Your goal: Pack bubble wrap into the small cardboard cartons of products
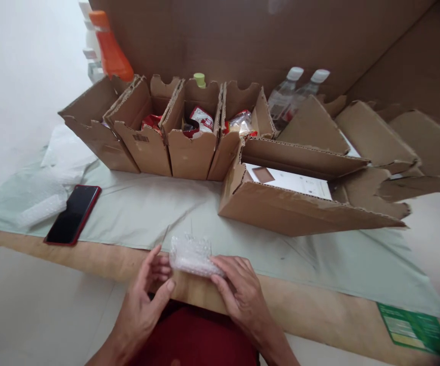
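Backed by tall brown cardboard panels (220, 35), with a white wall (21, 76) off to the left. Below, a wood-edged counter (303, 305) spread with pale green cloth (136, 203). Along the back, upright open-topped boxes (191, 152) side by side, with packets (202, 119) in some; to the right and nearer, a long open carton (273, 216) with a white box (307, 185) inside. Farther back, clear bottles (281, 96) and an orange bottle (113, 51).

At left, loose bubble wrap (48, 203) right beside a dark phone (72, 214). Nearest, a right hand (242, 287) with thumb and fingers narrowed on one end of a bundle, and a left hand (147, 295) half spread, holding nothing, just beside the other end; cannot tell if touching.

Smallest, over the counter's front edge: that bubble-wrap bundle (191, 254), contents impossible to make out. Best to pinch lightly, sparing the bubbles. Support the free end with the left fingers, flatten the raised flap evenly, and work farther in from the edge.
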A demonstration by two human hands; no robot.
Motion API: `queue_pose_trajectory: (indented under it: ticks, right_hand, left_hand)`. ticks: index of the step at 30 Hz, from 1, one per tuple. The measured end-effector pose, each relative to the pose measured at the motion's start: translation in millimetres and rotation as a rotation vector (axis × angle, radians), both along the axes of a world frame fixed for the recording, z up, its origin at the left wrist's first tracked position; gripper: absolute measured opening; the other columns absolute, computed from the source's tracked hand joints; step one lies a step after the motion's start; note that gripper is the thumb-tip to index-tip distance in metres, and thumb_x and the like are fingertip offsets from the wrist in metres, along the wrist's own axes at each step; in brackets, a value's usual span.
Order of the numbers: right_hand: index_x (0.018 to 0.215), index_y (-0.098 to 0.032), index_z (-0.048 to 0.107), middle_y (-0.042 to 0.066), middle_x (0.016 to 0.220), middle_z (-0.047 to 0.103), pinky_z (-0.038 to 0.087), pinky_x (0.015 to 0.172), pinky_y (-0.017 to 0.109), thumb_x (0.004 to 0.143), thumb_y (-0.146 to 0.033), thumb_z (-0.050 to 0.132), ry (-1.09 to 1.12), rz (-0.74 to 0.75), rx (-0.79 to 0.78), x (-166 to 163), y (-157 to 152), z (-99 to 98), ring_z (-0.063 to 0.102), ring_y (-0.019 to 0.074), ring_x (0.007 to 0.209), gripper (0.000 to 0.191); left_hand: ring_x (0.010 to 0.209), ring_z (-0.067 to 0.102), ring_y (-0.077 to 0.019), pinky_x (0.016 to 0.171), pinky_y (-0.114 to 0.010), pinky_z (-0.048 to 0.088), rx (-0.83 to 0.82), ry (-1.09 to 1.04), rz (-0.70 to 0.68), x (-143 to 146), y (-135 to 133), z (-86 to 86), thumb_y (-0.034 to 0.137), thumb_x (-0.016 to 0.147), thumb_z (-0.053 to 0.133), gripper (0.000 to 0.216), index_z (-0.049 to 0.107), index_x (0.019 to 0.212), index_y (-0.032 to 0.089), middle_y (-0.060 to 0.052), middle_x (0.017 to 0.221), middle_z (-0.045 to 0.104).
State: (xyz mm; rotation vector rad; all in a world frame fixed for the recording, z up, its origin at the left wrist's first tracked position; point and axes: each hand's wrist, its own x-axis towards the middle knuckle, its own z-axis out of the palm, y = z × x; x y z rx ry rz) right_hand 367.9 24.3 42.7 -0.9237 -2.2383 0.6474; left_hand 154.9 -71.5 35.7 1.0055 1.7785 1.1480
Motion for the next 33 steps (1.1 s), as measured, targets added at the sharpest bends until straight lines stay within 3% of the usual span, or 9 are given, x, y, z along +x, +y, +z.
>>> queue_pose_trajectory:
  ticks: [3,5,9,12,16,20,25,29,33]
  right_hand:
    - [0.122,-0.024,0.060,0.004,0.108,0.073,0.049,0.086,0.040,0.099,-0.015,0.054,-0.049,0.132,-0.128,1.9,-8.2,12.3,0.065,0.0211,0.096,0.026]
    - [0.122,-0.025,0.062,0.004,0.108,0.072,0.050,0.088,0.041,0.099,-0.016,0.052,-0.062,0.135,-0.168,4.3,-14.1,14.9,0.065,0.0218,0.098,0.026]
    - [0.142,-0.027,0.054,0.012,0.137,0.060,0.050,0.100,0.047,0.102,-0.035,0.052,0.074,-0.089,-0.189,15.2,-25.7,4.1,0.059,0.0281,0.123,0.041]
    - [0.155,-0.027,0.039,0.015,0.155,0.046,0.049,0.108,0.051,0.106,-0.044,0.039,0.318,-0.294,-0.360,18.1,-35.7,-9.9,0.051,0.0313,0.138,0.052]
    - [0.157,-0.028,0.035,0.014,0.154,0.050,0.055,0.104,0.046,0.109,-0.043,0.023,0.521,-0.314,-0.714,8.4,-44.9,-24.0,0.055,0.0273,0.136,0.052]
    - [0.157,-0.028,0.033,0.015,0.159,0.043,0.054,0.105,0.048,0.108,-0.049,0.018,0.597,-0.394,-0.660,3.8,-44.4,-26.9,0.055,0.0279,0.137,0.056]
    - [0.161,-0.032,0.026,0.016,0.163,0.038,0.052,0.108,0.051,0.102,-0.069,0.028,0.641,-0.263,-0.711,19.0,-38.0,-22.7,0.055,0.0308,0.136,0.070]
    - [0.157,-0.026,0.032,0.021,0.147,0.055,0.057,0.099,0.046,0.087,-0.075,0.059,0.630,-0.221,-0.747,36.0,-34.6,-19.4,0.066,0.0313,0.122,0.090]
    - [0.118,-0.022,0.067,0.009,0.100,0.074,0.060,0.079,0.033,0.093,-0.053,0.064,0.423,-0.248,-0.773,47.1,-29.2,4.1,0.073,0.0234,0.090,0.039]
  left_hand:
    - [0.137,0.055,-0.0351,0.111,-0.045,0.049,-0.102,-0.240,-0.040,6.1,4.3,12.0,0.053,0.081,0.075,0.091,0.038,0.155,0.016,-0.019,0.151,0.053]
    - [0.147,0.044,-0.0360,0.118,-0.043,0.042,-0.114,-0.313,-0.077,10.1,12.8,17.3,0.052,0.077,0.079,0.095,0.039,0.156,0.017,-0.017,0.158,0.047]
    - [0.133,0.059,-0.0317,0.107,-0.038,0.051,-0.107,-0.629,-0.066,21.5,24.7,16.5,0.048,0.082,0.079,0.096,0.031,0.160,0.021,-0.015,0.150,0.056]
    - [0.126,0.064,-0.0281,0.104,-0.035,0.052,-0.072,-0.782,-0.024,33.7,27.2,10.5,0.044,0.080,0.083,0.103,0.025,0.162,0.022,-0.013,0.141,0.064]
    - [0.120,0.066,-0.0277,0.103,-0.037,0.053,-0.110,-0.837,-0.056,46.1,27.6,5.1,0.046,0.079,0.084,0.101,0.030,0.161,0.022,-0.013,0.134,0.068]
    - [0.127,0.063,-0.0290,0.105,-0.036,0.052,-0.147,-0.710,-0.057,47.7,26.8,3.2,0.050,0.079,0.083,0.094,0.039,0.157,0.022,-0.013,0.139,0.065]
    - [0.119,0.067,-0.0292,0.102,-0.037,0.055,-0.177,-0.635,-0.106,44.6,31.2,0.7,0.054,0.081,0.079,0.090,0.041,0.156,0.022,-0.012,0.134,0.068]
    - [0.110,0.070,-0.0276,0.094,-0.033,0.056,-0.177,-0.676,-0.053,52.9,38.9,3.6,0.055,0.072,0.085,0.097,0.045,0.154,0.020,-0.010,0.124,0.072]
    - [0.087,0.070,-0.0207,0.080,-0.027,0.056,-0.183,-0.781,-0.035,68.8,47.0,10.8,0.053,0.066,0.091,0.087,0.060,0.140,0.019,-0.005,0.099,0.075]
